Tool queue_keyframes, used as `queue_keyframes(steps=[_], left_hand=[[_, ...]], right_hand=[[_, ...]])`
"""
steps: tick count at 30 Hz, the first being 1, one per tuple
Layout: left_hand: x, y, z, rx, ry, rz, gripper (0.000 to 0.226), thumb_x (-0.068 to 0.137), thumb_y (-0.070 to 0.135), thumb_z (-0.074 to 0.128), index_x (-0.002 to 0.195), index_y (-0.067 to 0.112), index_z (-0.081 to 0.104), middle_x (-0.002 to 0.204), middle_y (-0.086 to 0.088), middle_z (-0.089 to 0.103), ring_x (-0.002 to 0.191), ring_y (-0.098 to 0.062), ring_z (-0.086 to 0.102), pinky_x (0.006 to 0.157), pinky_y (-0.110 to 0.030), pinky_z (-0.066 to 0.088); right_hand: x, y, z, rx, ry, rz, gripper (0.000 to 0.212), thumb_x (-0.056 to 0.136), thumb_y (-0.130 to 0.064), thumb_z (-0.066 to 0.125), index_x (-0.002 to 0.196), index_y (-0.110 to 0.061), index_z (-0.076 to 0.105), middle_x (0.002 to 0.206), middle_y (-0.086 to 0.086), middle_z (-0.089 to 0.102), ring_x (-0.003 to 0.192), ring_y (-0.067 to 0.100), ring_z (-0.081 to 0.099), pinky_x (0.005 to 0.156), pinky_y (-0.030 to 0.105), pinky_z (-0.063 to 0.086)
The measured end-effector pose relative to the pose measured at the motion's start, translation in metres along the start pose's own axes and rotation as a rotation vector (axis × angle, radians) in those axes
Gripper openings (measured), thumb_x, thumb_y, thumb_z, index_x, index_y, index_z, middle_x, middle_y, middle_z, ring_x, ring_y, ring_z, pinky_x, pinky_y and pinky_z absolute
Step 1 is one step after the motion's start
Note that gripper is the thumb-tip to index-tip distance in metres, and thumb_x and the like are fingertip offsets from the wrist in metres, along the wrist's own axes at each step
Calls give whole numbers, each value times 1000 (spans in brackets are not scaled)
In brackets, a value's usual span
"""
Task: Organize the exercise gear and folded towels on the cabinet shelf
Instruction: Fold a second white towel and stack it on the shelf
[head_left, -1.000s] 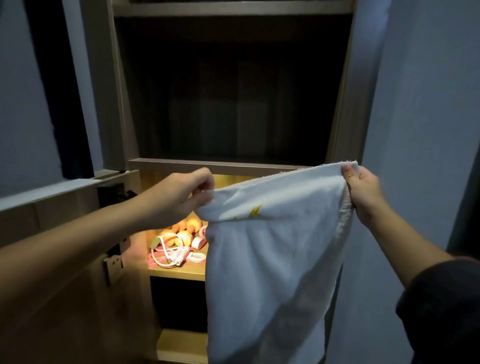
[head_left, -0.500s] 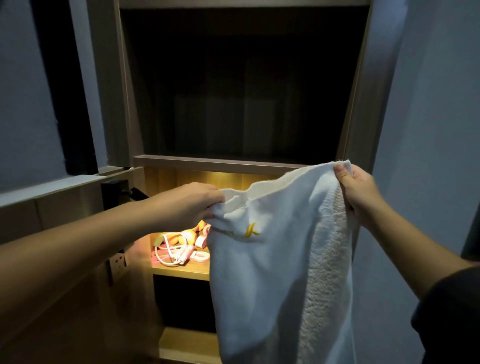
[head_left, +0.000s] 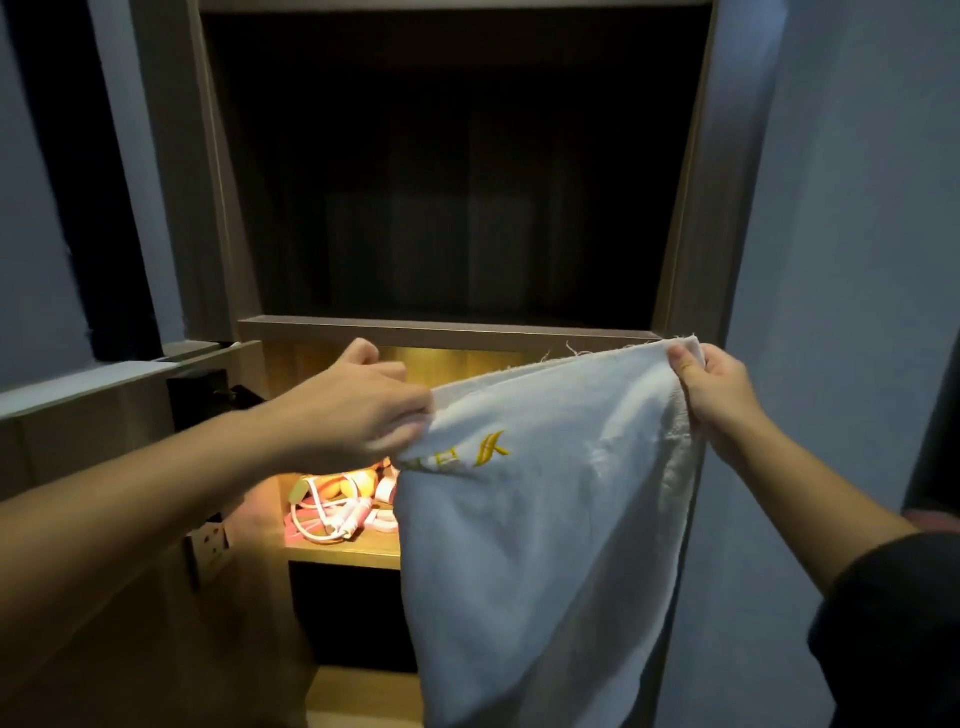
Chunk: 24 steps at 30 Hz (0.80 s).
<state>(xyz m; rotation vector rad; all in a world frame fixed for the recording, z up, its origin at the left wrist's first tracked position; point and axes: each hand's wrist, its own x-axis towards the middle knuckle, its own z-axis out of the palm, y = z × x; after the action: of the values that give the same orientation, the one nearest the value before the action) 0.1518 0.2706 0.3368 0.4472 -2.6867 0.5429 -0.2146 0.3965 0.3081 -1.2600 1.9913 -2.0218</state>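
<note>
A white towel (head_left: 545, 545) with yellow embroidery hangs in front of the cabinet, stretched between both hands. My left hand (head_left: 358, 410) pinches its upper left corner. My right hand (head_left: 719, 387) pinches the upper right corner, a little higher. Behind the towel, on a lit wooden shelf (head_left: 343, 551), lies a pile of exercise gear (head_left: 337, 499): a white and pink skipping rope, orange pieces and pink bands. The towel hides the right part of that shelf.
A dark open compartment (head_left: 457, 182) fills the cabinet above the lit shelf. A second wooden shelf (head_left: 363, 696) shows below. A counter edge (head_left: 104, 379) and a wall socket (head_left: 208, 543) are at the left. A grey wall (head_left: 831, 260) stands at the right.
Both hands keep hold of the towel's top corners. The left hand has shifted its pinch, and more of the yellow embroidery now shows. The view has moved closer to the cabinet.
</note>
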Motion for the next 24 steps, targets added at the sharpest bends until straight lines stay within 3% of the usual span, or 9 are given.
queue_keyframes(steps=[4,7,10,13,16,19,22,24], left_hand=[[-11,9,20,-96,-164,-47,19,94,59,44,92,40,46,88,17,52,90,-4,41,96,-27,24],[-12,11,28,-240,-305,-89,14,92,57,49,98,45,45,88,22,52,93,0,34,80,-18,25],[-8,21,32,-270,-384,-7,6,91,45,53,92,39,50,79,16,50,86,-4,40,83,-14,22],[-5,29,27,-474,-387,18,7,85,33,61,84,33,54,78,13,51,78,-7,48,73,-22,40],[-7,28,23,-615,-343,-7,6,83,25,62,84,27,56,83,8,55,76,-12,53,64,-32,48],[-1,13,22,-535,-233,-104,6,92,29,61,87,27,60,86,5,62,78,-12,58,69,-33,51],[12,0,16,-444,-162,-241,20,97,46,50,91,31,60,85,7,65,77,-10,62,64,-26,51],[18,-3,16,-338,-184,-235,26,98,50,45,101,30,61,88,7,67,77,-9,62,65,-26,52]], right_hand=[[-10,5,3,-8,-51,-25,25,98,-40,54,88,-20,63,90,4,66,83,19,60,74,36,50],[-16,5,6,-14,-117,-36,21,98,-42,54,92,-25,64,93,1,68,86,17,63,73,34,52],[-18,5,11,-41,-149,-23,21,97,-44,53,95,-25,63,96,3,67,90,20,64,77,38,55],[-17,7,9,-33,-134,-12,20,98,-41,53,95,-24,63,96,5,67,89,22,64,74,37,56],[-17,10,5,-17,-116,-2,19,98,-40,53,92,-25,63,95,5,67,88,22,64,72,35,55],[-16,10,5,-14,-93,12,20,98,-41,53,93,-25,63,96,5,68,88,22,65,75,39,56],[-14,1,11,-22,-95,-24,21,99,-40,52,92,-23,62,94,3,67,85,18,63,68,31,51],[-12,-4,15,-37,-110,-55,19,99,-40,52,93,-25,62,92,0,66,82,15,62,64,27,47]])
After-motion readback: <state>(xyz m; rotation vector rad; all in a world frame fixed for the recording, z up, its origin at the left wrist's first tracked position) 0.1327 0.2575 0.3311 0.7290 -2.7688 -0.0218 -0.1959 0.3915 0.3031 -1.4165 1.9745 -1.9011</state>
